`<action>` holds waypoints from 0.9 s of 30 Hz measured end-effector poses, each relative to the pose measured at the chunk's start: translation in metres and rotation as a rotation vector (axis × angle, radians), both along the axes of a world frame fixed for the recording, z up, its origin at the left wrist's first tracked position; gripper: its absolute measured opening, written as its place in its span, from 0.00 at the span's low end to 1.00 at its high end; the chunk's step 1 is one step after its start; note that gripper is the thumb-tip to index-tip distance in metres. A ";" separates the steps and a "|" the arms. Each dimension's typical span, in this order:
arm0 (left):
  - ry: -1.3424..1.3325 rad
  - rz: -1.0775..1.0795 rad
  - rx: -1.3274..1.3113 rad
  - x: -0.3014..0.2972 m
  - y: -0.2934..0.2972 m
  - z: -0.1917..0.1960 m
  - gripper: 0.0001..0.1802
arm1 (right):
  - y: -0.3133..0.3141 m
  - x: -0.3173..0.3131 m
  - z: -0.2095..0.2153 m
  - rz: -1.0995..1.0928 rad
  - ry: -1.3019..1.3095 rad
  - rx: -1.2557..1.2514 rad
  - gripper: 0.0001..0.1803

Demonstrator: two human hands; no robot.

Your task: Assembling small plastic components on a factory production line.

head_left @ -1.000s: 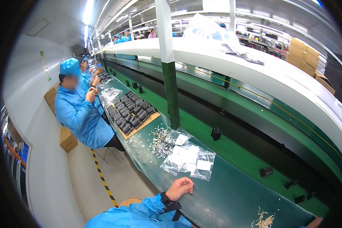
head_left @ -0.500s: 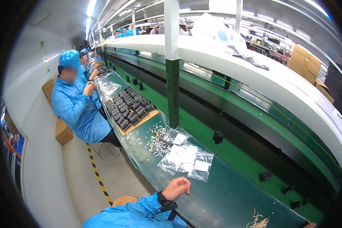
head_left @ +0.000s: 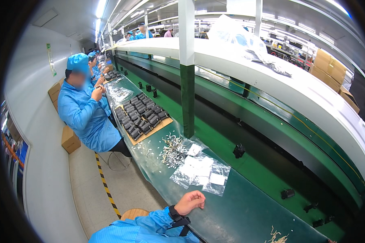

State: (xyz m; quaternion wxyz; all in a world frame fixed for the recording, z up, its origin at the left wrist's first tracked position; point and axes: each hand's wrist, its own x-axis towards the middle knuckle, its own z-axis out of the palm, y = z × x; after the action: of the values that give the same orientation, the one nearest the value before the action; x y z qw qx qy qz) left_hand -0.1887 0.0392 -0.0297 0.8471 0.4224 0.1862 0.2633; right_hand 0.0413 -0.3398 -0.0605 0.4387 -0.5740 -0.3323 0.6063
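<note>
My left hand [head_left: 190, 203] rests on the green tabletop [head_left: 241, 210], its fingers curled inward; nothing shows in them. A dark band circles that wrist, below a blue sleeve. Just beyond the hand lie clear plastic bags [head_left: 200, 173] with white contents. Behind these is a heap of small silver and cream parts [head_left: 173, 152], some scattered to its left. Of my right hand [head_left: 331, 241] only a skin-coloured sliver shows at the lower edge; its fingers are hidden. Thin cream-coloured pieces [head_left: 277, 236] lie in a small pile between the hands.
Rows of black blocky units [head_left: 140, 113] stand on a cardboard sheet. A co-worker in blue [head_left: 83, 113] sits at the left, hands raised together. Beyond the table, a green conveyor [head_left: 219, 162] carries several black units [head_left: 239, 150]. A post [head_left: 187, 81] rises at the table's far edge.
The whole view has shifted slightly, so the scene sits a little right and lower. Black units on the conveyor have drifted slightly toward the lower right. My left hand keeps its place and curl.
</note>
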 end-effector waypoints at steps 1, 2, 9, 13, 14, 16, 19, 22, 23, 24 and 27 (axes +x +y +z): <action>-0.001 -0.001 -0.002 0.000 0.000 0.000 0.06 | 0.001 0.001 0.000 0.001 -0.002 0.001 0.16; -0.001 -0.001 -0.001 0.000 0.000 -0.001 0.06 | 0.002 0.002 0.000 0.002 -0.003 0.003 0.16; 0.005 -0.006 0.014 0.001 0.001 0.001 0.06 | 0.013 0.011 0.001 0.021 -0.016 0.014 0.17; 0.014 -0.006 0.024 -0.001 0.000 0.002 0.06 | 0.018 0.014 0.003 0.035 -0.027 0.020 0.17; 0.014 -0.005 0.023 -0.001 0.000 0.001 0.06 | 0.019 0.015 0.003 0.038 -0.028 0.020 0.17; 0.008 -0.003 0.015 0.000 0.000 -0.001 0.06 | 0.021 0.017 0.006 0.042 -0.036 0.020 0.17; -0.015 -0.034 0.008 0.000 -0.002 -0.005 0.06 | 0.014 0.012 0.009 0.025 -0.041 0.010 0.17; 0.003 -0.017 0.032 0.004 0.001 -0.003 0.05 | -0.005 0.000 0.013 -0.023 -0.035 -0.017 0.18; 0.020 0.001 0.053 0.002 0.003 -0.009 0.05 | -0.022 -0.011 0.014 -0.057 -0.030 -0.039 0.18; 0.011 0.020 0.028 -0.002 0.001 -0.005 0.05 | -0.041 -0.024 0.019 -0.091 -0.024 -0.065 0.18; -0.015 0.003 -0.009 0.003 0.004 -0.002 0.04 | -0.086 -0.051 0.034 -0.220 -0.024 -0.125 0.18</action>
State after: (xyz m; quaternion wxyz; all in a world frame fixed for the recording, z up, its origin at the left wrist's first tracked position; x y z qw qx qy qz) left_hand -0.1861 0.0432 -0.0317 0.8500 0.4160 0.1818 0.2671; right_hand -0.0092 -0.4260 -0.0262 0.4620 -0.6403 -0.2342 0.5672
